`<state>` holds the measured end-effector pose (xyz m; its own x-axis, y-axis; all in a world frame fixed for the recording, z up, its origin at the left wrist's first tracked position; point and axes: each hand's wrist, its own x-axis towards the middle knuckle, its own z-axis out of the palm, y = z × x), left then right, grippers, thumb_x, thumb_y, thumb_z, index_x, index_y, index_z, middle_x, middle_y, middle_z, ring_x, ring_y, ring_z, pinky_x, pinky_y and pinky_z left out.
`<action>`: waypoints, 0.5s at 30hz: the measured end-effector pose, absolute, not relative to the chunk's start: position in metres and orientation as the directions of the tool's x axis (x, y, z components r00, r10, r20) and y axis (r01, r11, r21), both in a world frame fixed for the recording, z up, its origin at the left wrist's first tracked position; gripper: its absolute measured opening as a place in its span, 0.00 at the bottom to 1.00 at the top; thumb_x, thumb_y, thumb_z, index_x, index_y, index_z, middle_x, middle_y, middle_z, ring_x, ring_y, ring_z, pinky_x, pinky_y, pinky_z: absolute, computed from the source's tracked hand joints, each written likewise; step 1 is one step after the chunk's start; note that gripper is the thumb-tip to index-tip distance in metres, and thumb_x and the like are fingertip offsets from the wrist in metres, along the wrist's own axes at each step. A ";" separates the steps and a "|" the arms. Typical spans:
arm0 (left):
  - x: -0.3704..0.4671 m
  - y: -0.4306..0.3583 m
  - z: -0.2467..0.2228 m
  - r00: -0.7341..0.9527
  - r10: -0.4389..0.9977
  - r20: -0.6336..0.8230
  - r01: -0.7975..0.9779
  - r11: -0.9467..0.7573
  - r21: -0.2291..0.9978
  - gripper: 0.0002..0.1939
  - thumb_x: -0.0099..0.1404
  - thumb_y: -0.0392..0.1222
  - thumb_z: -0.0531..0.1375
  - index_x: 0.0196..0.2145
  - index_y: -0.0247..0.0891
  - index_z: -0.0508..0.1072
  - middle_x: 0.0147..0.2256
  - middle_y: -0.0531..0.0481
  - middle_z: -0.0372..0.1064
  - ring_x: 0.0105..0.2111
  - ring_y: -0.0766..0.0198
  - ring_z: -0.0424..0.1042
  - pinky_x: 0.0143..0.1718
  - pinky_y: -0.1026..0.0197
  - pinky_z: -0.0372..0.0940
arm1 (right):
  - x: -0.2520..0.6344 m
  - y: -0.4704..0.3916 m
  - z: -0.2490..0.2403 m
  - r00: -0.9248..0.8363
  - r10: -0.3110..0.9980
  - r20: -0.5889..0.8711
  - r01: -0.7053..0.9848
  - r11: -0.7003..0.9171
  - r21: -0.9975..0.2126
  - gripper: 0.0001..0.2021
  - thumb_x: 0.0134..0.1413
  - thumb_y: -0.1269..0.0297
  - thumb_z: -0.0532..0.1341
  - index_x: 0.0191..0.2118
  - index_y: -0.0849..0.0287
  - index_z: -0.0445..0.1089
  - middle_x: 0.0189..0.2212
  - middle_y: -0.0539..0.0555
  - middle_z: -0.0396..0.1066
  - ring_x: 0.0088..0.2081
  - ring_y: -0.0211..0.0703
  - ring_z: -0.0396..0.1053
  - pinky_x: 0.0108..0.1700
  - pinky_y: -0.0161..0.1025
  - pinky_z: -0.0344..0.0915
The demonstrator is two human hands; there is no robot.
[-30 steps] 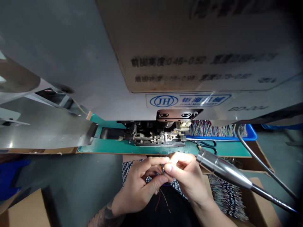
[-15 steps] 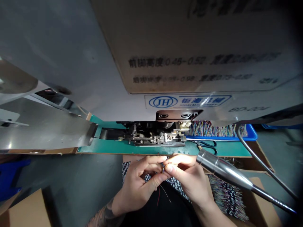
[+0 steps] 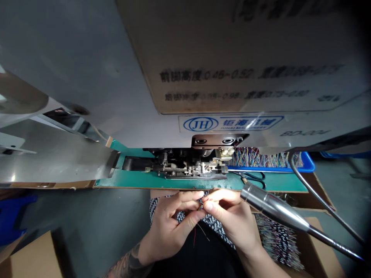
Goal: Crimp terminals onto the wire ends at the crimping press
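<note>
Over my lap, in front of the bench edge, both hands meet at their fingertips. Thin coloured wires are pinched there; a red strand and a pale one hang below the fingers. My left hand is closed on the wires between thumb and fingers. From the other side, my right hand pinches the same wires with thumb and forefinger. The wire ends are mostly covered by the fingertips. Just beyond stands the machine's metal head, untouched by either hand.
Scissors lie on the green bench top. Behind them sits a blue tray of many wires. A metal lamp head juts in close to my right hand. More bundled wires lie at lower right, beside a cardboard box.
My hands stay almost in place, with the fingertips shifting slightly around the wires. The hanging strands have drawn up a little.
</note>
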<state>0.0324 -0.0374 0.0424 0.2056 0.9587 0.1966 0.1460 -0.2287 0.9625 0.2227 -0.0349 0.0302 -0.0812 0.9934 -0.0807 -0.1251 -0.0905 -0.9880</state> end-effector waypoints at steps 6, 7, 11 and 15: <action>0.033 -0.037 0.045 0.222 0.951 0.217 0.144 -0.252 0.957 0.23 0.66 0.30 0.70 0.56 0.48 0.79 0.37 0.57 0.87 0.35 0.68 0.86 0.44 0.71 0.78 | 0.219 -0.032 0.035 -0.071 0.996 -0.046 -0.148 -0.057 -0.987 0.06 0.60 0.63 0.73 0.31 0.54 0.82 0.25 0.51 0.77 0.26 0.41 0.70 0.30 0.38 0.67; 0.033 -0.037 0.045 0.226 0.951 0.212 0.139 -0.247 0.959 0.23 0.66 0.30 0.70 0.56 0.48 0.79 0.38 0.57 0.87 0.36 0.68 0.86 0.44 0.71 0.78 | 0.218 -0.032 0.036 -0.074 0.996 -0.045 -0.152 -0.056 -0.987 0.06 0.60 0.64 0.72 0.31 0.54 0.82 0.25 0.51 0.77 0.26 0.40 0.70 0.29 0.37 0.66; 0.033 -0.038 0.047 0.245 0.953 0.180 0.138 -0.218 0.966 0.22 0.66 0.29 0.70 0.56 0.47 0.79 0.37 0.56 0.86 0.35 0.68 0.86 0.42 0.71 0.78 | 0.217 -0.031 0.037 -0.095 0.995 -0.039 -0.182 -0.056 -0.982 0.05 0.62 0.66 0.71 0.33 0.54 0.82 0.25 0.49 0.75 0.26 0.39 0.69 0.30 0.36 0.66; 0.034 -0.039 0.047 0.242 0.953 0.182 0.132 -0.219 0.967 0.23 0.66 0.29 0.70 0.55 0.46 0.80 0.37 0.55 0.86 0.35 0.66 0.86 0.42 0.70 0.79 | 0.218 -0.031 0.036 -0.128 0.991 -0.046 -0.232 -0.075 -0.970 0.04 0.63 0.66 0.71 0.34 0.54 0.82 0.27 0.49 0.76 0.28 0.38 0.72 0.33 0.34 0.69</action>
